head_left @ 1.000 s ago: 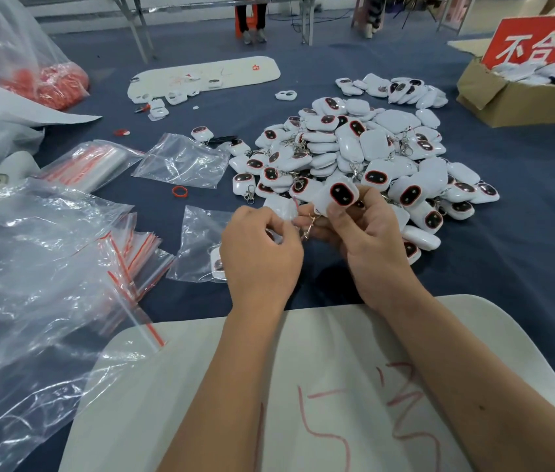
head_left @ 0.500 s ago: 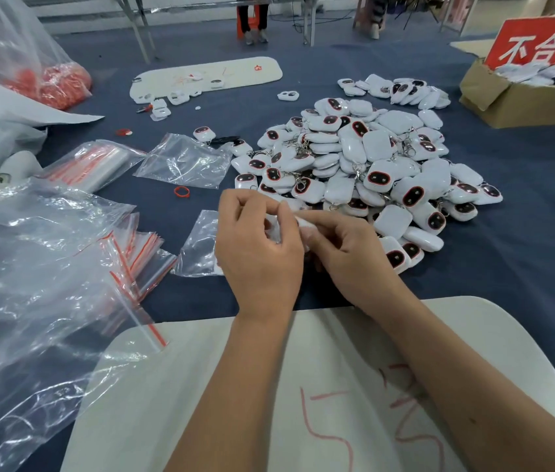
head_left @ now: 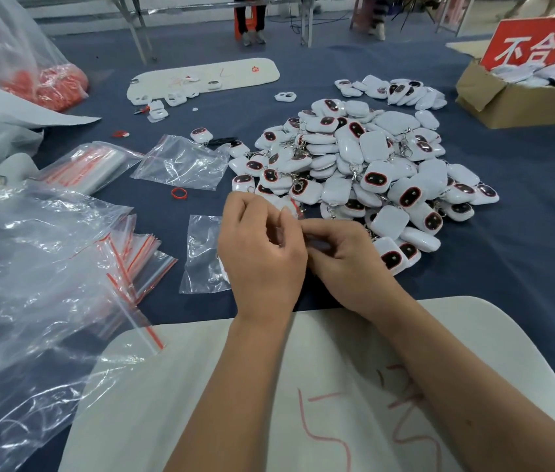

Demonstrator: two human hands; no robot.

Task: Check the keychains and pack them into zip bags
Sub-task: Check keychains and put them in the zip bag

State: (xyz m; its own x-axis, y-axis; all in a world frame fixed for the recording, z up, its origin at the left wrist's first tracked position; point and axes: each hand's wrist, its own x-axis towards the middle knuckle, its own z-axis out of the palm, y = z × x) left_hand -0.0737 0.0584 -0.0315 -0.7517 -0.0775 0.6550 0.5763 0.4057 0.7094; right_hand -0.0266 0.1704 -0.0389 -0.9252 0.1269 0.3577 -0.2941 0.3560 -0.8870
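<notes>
My left hand [head_left: 262, 257] and my right hand [head_left: 347, 264] meet over the blue cloth, fingertips pinched together on a small white keychain [head_left: 289, 208]. My fingers hide most of it; only a white corner with a red edge shows. A clear zip bag [head_left: 201, 257] lies flat on the cloth, partly under my left hand. Just beyond my hands and to the right spreads a big pile of white keychains with dark oval faces [head_left: 371, 165]. A fanned stack of red-striped zip bags [head_left: 140, 257] lies to the left.
A large crumpled plastic bag [head_left: 31, 274] fills the left side. A white board with red marks [head_left: 320, 369] lies under my forearms. Also there: a loose clear bag [head_left: 180, 163], a red rubber band [head_left: 179, 193], a cardboard box with a red sign [head_left: 514, 107], and a far white board [head_left: 201, 76].
My right hand has lowered the keychain from above the pile's edge and turned it in toward my left hand. Both hands now close together around it, and its dark face no longer shows.
</notes>
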